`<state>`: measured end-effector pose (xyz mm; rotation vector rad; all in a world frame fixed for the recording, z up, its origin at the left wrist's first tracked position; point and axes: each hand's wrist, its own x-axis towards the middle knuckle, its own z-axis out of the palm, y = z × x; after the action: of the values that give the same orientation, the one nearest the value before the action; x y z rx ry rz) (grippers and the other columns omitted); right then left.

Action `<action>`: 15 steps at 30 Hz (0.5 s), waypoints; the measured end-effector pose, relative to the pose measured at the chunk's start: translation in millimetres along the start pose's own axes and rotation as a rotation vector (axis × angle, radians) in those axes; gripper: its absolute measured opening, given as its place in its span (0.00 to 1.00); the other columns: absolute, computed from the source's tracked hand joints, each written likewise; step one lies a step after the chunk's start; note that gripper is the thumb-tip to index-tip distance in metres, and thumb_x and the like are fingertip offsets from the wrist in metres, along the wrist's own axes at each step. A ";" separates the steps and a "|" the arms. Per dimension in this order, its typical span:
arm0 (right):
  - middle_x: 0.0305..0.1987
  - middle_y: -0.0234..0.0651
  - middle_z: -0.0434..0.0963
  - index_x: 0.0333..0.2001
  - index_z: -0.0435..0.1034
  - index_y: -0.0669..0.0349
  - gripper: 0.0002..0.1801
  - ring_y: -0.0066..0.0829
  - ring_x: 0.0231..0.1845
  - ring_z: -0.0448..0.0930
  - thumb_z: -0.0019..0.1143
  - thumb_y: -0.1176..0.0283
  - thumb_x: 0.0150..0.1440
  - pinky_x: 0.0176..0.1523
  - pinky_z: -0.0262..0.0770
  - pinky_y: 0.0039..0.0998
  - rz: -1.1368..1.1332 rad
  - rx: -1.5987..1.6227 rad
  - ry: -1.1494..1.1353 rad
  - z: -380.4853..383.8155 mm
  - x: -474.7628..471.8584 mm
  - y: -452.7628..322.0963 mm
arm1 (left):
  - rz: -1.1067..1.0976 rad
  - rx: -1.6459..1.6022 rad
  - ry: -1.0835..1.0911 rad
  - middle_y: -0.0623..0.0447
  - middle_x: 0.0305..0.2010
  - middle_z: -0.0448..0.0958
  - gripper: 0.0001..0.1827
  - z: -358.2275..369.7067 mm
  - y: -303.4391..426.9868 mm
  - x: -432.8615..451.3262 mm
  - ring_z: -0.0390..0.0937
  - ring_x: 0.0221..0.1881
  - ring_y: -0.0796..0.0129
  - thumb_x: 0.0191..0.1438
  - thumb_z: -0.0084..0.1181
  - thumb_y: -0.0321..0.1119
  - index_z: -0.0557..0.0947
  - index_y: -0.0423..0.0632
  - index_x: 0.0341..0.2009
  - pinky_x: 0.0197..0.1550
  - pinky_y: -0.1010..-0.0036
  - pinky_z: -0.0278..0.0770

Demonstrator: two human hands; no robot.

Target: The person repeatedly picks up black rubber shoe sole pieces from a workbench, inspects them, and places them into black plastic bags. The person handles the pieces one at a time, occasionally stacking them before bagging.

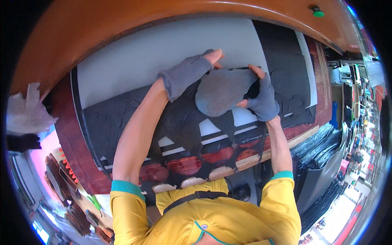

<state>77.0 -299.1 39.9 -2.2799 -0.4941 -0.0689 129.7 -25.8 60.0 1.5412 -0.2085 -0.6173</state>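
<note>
A grey, flat, rounded piece of sheet material (225,90) lies over the black sheet (186,113) in front of me. My right hand (260,92), in a grey fingerless glove, grips this piece at its right side, thumb at the lower edge and fingers at the upper corner. My left hand (211,59), gloved alike, is just above the piece's upper left edge with its fingers extended; whether it touches anything is unclear. Rounded cutouts run along the black sheet's near edge, and thin strips of it hang there. A pale board (171,39) shows beyond it.
An orange machine beam (137,15) with a green button (318,13) spans the far side. The dark red table surface (69,131) has a wooden front edge (245,160). Stacked black sheets (318,153) are at right. Brown pieces and orange-handled items stand at lower left; crumpled plastic (29,110) hangs left.
</note>
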 end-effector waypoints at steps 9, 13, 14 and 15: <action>0.65 0.48 0.65 0.65 0.58 0.61 0.57 0.46 0.65 0.67 0.81 0.58 0.34 0.67 0.63 0.40 0.068 -0.009 -0.035 -5.6 -0.2 -10.2 | 0.082 0.009 -0.089 0.42 0.52 0.77 0.30 -4.6 -8.2 2.9 0.73 0.54 0.56 0.65 0.41 0.54 0.71 0.42 0.60 0.57 0.65 0.68; 0.67 0.50 0.63 0.64 0.58 0.60 0.56 0.51 0.66 0.65 0.81 0.60 0.33 0.67 0.62 0.42 0.065 0.016 -0.065 -7.4 0.9 -9.9 | 0.196 -0.009 -0.107 0.37 0.59 0.72 0.33 -9.6 -9.8 -9.2 0.69 0.59 0.51 0.65 0.41 0.52 0.63 0.41 0.66 0.62 0.61 0.63; 0.67 0.51 0.63 0.64 0.58 0.60 0.55 0.51 0.66 0.65 0.81 0.60 0.33 0.67 0.61 0.42 0.069 0.040 -0.072 -7.7 0.5 -9.0 | 0.224 -0.029 -0.099 0.36 0.61 0.70 0.34 -9.5 -11.6 -11.3 0.68 0.59 0.50 0.65 0.40 0.52 0.61 0.40 0.67 0.63 0.61 0.62; 0.67 0.51 0.63 0.64 0.58 0.60 0.55 0.52 0.66 0.65 0.81 0.61 0.33 0.67 0.61 0.43 0.070 0.070 -0.078 -7.5 0.2 -7.7 | 0.253 -0.046 -0.084 0.34 0.62 0.68 0.35 -10.4 -13.0 -14.6 0.67 0.60 0.48 0.65 0.40 0.52 0.59 0.39 0.68 0.63 0.60 0.60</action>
<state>75.1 -299.7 50.5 -2.2356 -0.4503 0.0715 119.6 -8.5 50.6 1.4180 -0.4432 -0.4830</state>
